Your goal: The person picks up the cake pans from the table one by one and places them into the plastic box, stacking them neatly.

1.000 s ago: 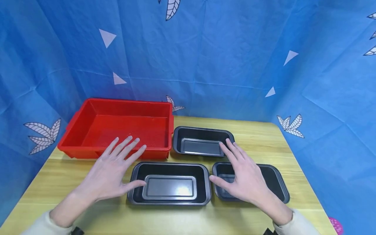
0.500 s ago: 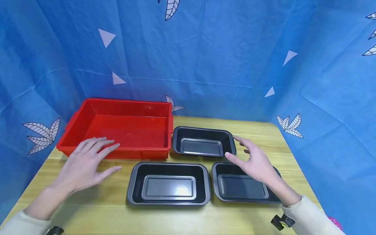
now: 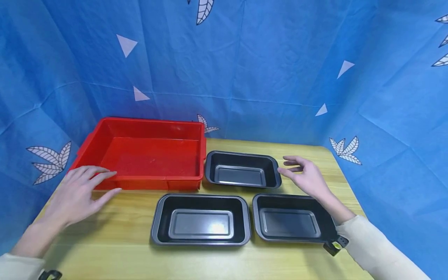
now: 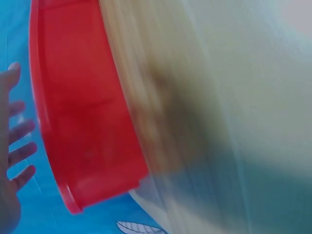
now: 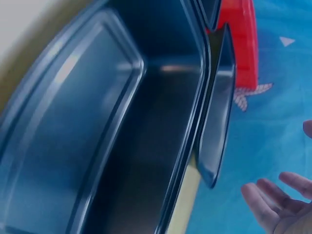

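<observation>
My left hand (image 3: 77,196) hovers over the front left corner of a red plastic tray (image 3: 183,183), fingers spread and slightly bent, holding nothing. In the left wrist view its fingers (image 4: 22,130) show apart from the tray wall (image 4: 87,112). My right hand (image 3: 307,179) is just right of the back black loaf pan (image 3: 239,175), with thumb and fingers apart and nothing between them. Whether its thumb touches that pan's rim I cannot tell. Below the right forearm sits another loaf pan (image 3: 288,223), its right end partly covered by the sleeve.
A third loaf pan (image 3: 201,223) stands at the front middle of the wooden table (image 3: 196,264). All the pans and the tray have nothing in them. A blue patterned cloth (image 3: 231,70) hangs behind and along both sides of the table.
Both hands have moved apart: the left from beside the front middle pan out to the left, the right away from over the pans to the right. The pans and tray have stayed put.
</observation>
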A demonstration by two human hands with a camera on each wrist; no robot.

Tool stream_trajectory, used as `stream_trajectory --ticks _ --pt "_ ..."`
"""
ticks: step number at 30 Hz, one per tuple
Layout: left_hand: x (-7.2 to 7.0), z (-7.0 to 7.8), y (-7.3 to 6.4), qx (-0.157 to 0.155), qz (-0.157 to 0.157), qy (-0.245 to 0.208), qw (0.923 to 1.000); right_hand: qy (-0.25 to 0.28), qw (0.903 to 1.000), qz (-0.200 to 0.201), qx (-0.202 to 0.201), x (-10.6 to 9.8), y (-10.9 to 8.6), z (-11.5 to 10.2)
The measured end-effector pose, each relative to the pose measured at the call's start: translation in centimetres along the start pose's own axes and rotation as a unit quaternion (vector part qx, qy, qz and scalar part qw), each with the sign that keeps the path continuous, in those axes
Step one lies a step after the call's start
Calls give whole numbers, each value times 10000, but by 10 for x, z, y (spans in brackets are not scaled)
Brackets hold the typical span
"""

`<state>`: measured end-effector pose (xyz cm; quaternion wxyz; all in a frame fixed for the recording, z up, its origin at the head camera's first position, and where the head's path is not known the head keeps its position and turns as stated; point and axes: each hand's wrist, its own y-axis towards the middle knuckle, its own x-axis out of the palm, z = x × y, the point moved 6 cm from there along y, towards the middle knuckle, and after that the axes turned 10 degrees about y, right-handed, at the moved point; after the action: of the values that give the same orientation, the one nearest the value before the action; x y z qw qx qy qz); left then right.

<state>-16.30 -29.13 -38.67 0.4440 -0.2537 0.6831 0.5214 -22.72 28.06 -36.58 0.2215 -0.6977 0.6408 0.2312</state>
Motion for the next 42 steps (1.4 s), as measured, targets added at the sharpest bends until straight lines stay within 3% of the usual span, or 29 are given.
stream_trajectory --ticks 8,18,31,42 --pt "6 -23 -9 -240 73 61 9997 478 9977 -247 401 0 27 18" --pt "10 -37 -12 -184 386 241 9988 821 9901 -712 887 4 52 31" --pt "12 -40 -14 -90 530 221 9983 919 9850 -934 1122 13 73 45" --pt "12 -40 -15 -124 661 133 9976 1120 9753 -1133 1533 25 83 58"
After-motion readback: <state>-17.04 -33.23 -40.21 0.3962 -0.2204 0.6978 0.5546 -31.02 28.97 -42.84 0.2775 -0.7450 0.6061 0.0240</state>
